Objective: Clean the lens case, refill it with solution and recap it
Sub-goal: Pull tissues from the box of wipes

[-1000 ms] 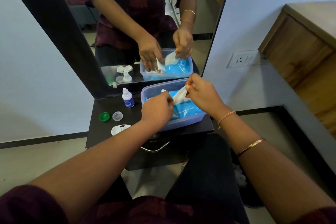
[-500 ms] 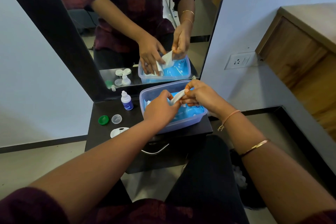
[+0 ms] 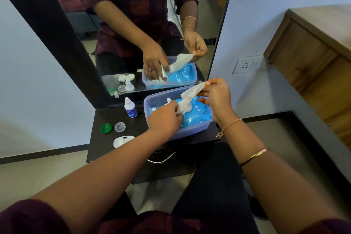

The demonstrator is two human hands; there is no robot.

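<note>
The person's right hand (image 3: pixel 216 97) pinches the upper end of a crumpled white wet wipe (image 3: pixel 190 97) between thumb and fingertips, holding it above the far rim of a clear rectangular plastic tub (image 3: pixel 190 131). The left hand (image 3: pixel 164 119) has its fingers curled around the wipe's lower end, low inside the tub, just over a blue soft pack of wipes (image 3: pixel 200 115) that lies in it. The wipe runs taut between the two hands.

The tub fills the right half of the black dressing-table top (image 3: pixel 138 127). The flat white lens case (image 3: pixel 123 141) lies uncapped near the front edge, left of the left forearm. Its round green cap (image 3: pixel 106 128) and round clear cap (image 3: pixel 120 126) sit side by side just behind it. A small white dropper bottle with a blue label (image 3: pixel 130 108) stands upright by the back edge, against the wall mirror (image 3: pixel 133 24).
</note>
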